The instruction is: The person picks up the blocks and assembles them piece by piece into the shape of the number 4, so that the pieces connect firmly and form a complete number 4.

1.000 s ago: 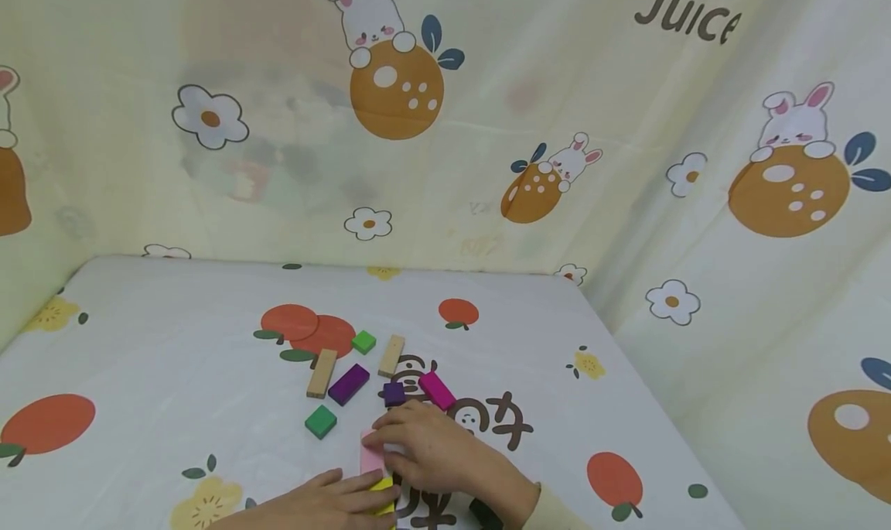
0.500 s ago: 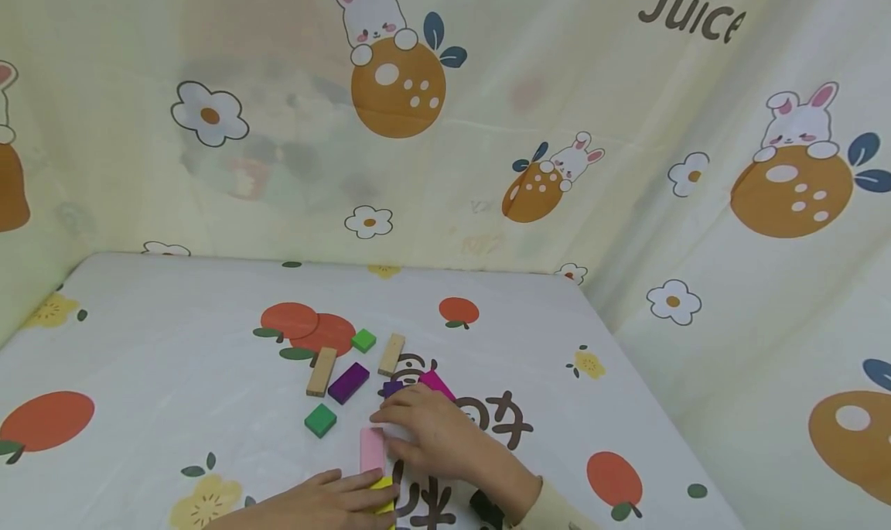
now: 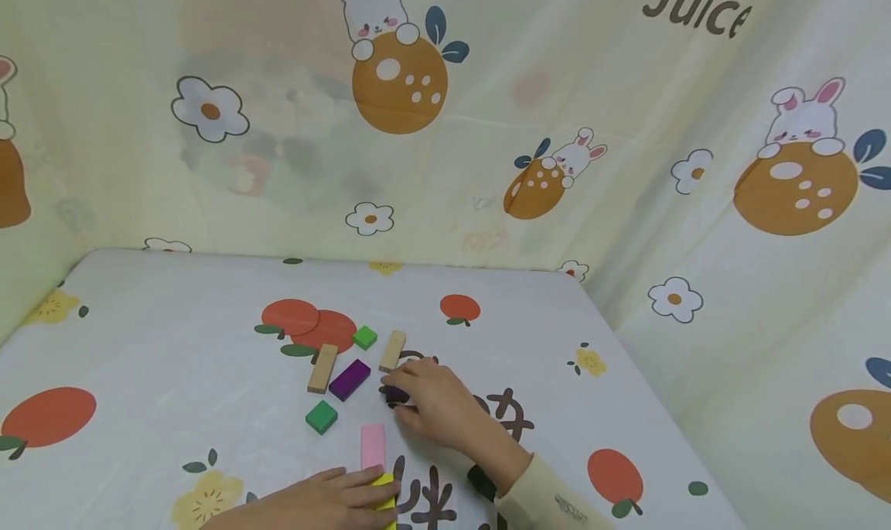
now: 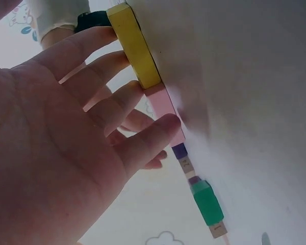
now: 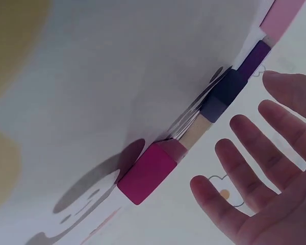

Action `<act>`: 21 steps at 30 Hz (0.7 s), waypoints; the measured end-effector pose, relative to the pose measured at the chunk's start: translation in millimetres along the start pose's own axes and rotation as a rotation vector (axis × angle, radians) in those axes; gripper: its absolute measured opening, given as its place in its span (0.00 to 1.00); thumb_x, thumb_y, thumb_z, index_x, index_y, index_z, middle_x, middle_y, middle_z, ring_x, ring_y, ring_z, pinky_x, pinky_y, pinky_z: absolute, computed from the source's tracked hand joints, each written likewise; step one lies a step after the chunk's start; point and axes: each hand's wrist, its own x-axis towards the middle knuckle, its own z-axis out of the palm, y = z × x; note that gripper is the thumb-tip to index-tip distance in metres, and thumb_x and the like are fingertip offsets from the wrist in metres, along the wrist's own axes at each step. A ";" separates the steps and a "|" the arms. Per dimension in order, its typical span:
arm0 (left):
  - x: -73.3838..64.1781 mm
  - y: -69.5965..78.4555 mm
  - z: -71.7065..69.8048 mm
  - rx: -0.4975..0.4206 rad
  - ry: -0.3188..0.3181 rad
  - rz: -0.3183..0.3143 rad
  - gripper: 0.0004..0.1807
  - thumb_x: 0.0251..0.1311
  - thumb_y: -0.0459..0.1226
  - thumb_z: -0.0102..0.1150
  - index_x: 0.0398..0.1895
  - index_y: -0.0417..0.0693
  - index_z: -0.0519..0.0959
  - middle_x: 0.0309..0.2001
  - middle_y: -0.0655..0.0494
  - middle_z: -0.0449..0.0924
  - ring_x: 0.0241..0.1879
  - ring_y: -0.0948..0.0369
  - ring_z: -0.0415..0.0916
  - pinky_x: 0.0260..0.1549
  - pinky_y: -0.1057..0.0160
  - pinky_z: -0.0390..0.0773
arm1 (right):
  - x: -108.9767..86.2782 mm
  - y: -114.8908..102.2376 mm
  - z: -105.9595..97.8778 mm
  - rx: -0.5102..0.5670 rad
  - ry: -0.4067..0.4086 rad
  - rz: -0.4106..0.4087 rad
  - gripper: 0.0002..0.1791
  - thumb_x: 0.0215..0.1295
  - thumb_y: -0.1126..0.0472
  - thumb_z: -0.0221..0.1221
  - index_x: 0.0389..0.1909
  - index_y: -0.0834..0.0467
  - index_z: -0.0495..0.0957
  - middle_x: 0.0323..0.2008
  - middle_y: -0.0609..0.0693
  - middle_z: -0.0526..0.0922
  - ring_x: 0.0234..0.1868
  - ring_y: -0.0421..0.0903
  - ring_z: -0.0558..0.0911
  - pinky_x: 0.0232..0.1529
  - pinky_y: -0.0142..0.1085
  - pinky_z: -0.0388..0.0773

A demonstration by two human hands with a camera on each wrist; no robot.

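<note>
My left hand [image 3: 320,503] lies with extended fingers against a yellow block [image 4: 135,46] at the table's near side. Its fingertips touch that block's side, and the thumb reaches the pink block [image 3: 372,446], whose end meets the yellow one. Over the middle of the table, my right hand [image 3: 442,410] reaches beside a small dark purple block [image 3: 395,394]. In the right wrist view its fingers are spread, with a gap visible between them and the dark purple block. A magenta block [image 5: 148,173] shows there too; in the head view the right hand hides it.
Farther back and left lie a long purple block [image 3: 350,380], two plain wooden blocks, one of them tan [image 3: 322,369], a green block [image 3: 322,417] and a light green block [image 3: 365,337]. A black object [image 3: 482,482] sits partly behind the right wrist. Printed cloth [image 3: 278,205] hangs behind the table.
My right hand has left the pink block and moved away from me to the dark purple block, covering the magenta one. The left hand stays by the yellow block.
</note>
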 end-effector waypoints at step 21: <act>-0.9 -1.1 -2.5 0.059 0.039 0.082 0.30 0.74 0.57 0.52 0.72 0.56 0.75 0.74 0.58 0.71 0.75 0.53 0.67 0.63 0.58 0.79 | 14.9 -0.3 10.0 -0.081 -0.078 0.085 0.19 0.67 0.60 0.67 0.59 0.48 0.84 0.55 0.47 0.86 0.59 0.48 0.82 0.59 0.47 0.82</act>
